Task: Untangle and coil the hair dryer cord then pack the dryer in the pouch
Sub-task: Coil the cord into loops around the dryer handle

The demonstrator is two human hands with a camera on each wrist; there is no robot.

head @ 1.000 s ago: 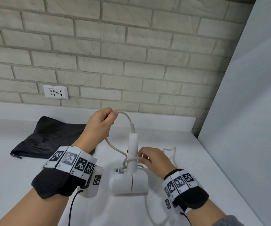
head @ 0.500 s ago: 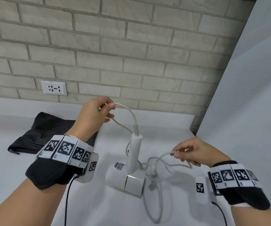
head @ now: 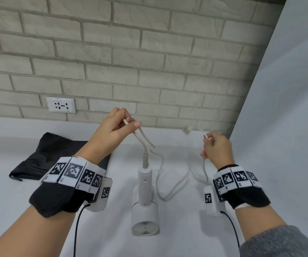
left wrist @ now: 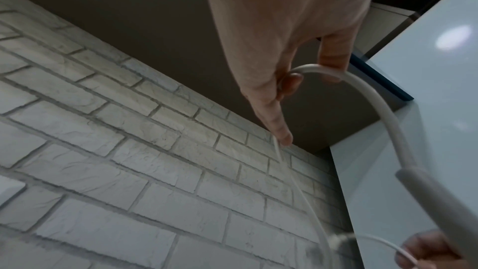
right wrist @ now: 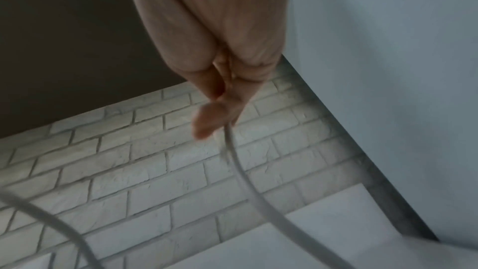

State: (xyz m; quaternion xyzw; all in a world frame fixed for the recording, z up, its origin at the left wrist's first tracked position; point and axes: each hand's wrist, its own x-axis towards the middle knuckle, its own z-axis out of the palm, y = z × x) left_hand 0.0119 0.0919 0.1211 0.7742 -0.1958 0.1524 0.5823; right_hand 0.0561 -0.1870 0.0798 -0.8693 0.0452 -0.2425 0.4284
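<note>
Nearest you on the white bench point(head: 19, 210) lies the hair dryer point(head: 145, 216), white, its round grille end facing you and its straight handle pointing away toward the wall. It sits between your two forearms, touching neither. From the far end of the handle a grey sleeve leads into the pale cord point(head: 169, 190), which rises straight up to your left hand point(head: 112, 134).

Your left hand is raised above the handle, thumb and fingers pinching a folded bend of the cord; in the left wrist view the cord arches over your fingers point(left wrist: 333, 54) and runs down to the grey sleeve. From there the cord droops in a slack loop to the bench just right of the dryer, then climbs to your right hand point(head: 217, 147). That hand is also lifted, well apart from the left, with its fingers curled round the cord. A blurred pale piece, probably the plug point(head: 187, 130), hangs in the air just left of it.

Farther back on the left lies the black pouch point(head: 56, 154), crumpled flat, partly behind your left wrist. Behind everything stands the brick wall point(head: 149, 62) with a socket point(head: 60, 105)
</note>
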